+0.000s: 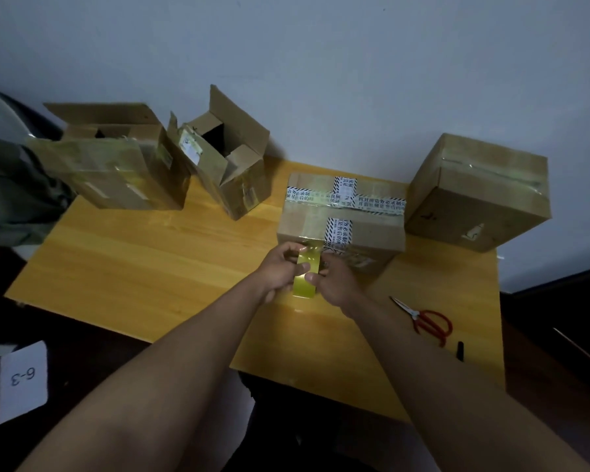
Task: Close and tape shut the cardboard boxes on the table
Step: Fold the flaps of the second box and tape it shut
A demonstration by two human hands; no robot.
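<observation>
I work at the wooden table [150, 253], which carries four cardboard boxes, and I place everything from the printed-tape box [341, 216] in front of me.

By my judgement the job is about half done. Far to the left of the printed-tape box, the wide open box [116, 165] has its flaps up. It is the largest piece of work left. I see a dark gap and inner cardboard in it, but I cannot tell what it holds. To the right of the printed-tape box, just beside it, the sealed box [481, 192] is closed with a clear strip running along its top seam, so it looks finished. The printed-tape box itself is shut, its top crossed with black-and-white printed tape and clear tape, and I am laying a fresh strip down its near face. To its left, nearer than the wide one, the small open box [232, 165] stands with one flap upright; its inside is dark and I cannot see any contents.

At the near edge of the printed-tape box, my left hand [283, 270] and right hand [334, 281] both grip the yellowish tape roll [305, 275], thumbs pinching it.

Right of my hands lie red-handled scissors [426, 321].
</observation>
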